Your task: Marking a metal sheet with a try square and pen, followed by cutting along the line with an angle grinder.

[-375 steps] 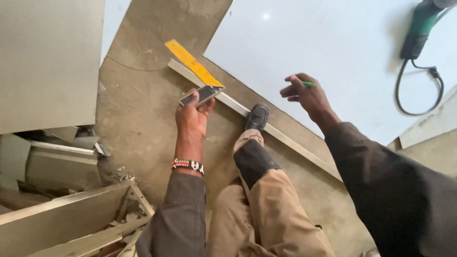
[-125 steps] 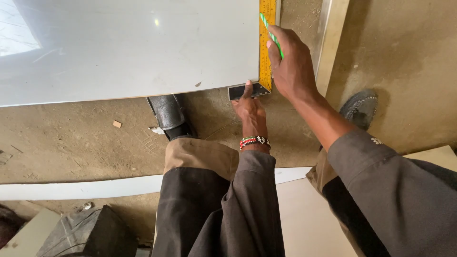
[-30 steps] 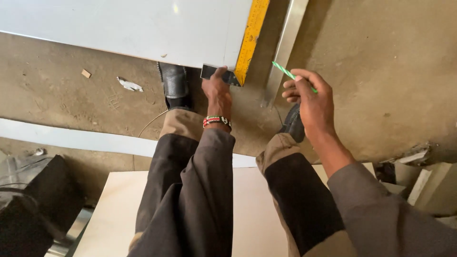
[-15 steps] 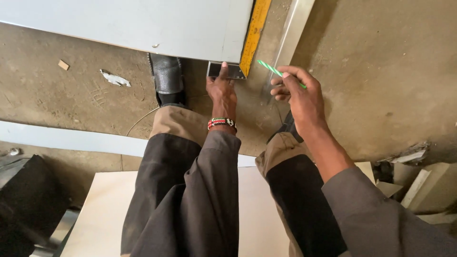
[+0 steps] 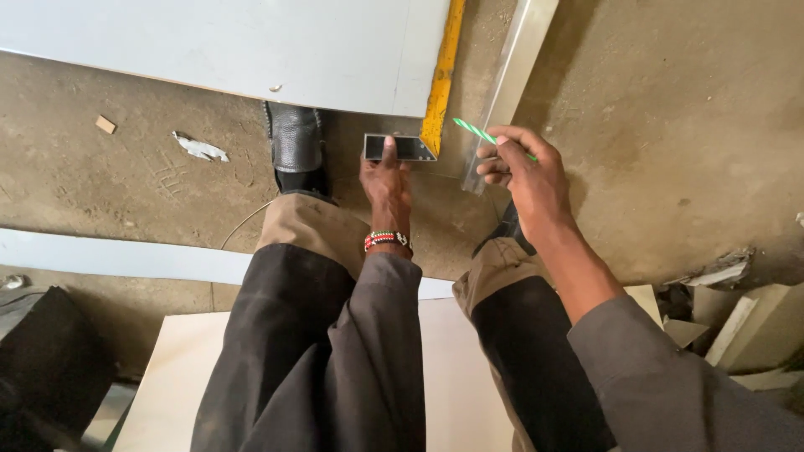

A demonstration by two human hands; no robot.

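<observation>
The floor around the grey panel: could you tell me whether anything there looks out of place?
Only litter: a crumpled scrap and a small wood chip lie loose on the floor left of the black shoe.

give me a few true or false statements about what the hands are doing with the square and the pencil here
1. The left hand presses on the dark stock of the yellow square. True.
2. The right hand holds a red marker. False: it holds a green and white striped pencil.
3. The yellow blade lies along the edge of the pale grey panel. True.
4. The pencil tip is touching the panel. False: it is off to the right of the blade, over the metal strip.
5. The beaded bracelet is on the right wrist. False: it is on the left wrist.
</observation>
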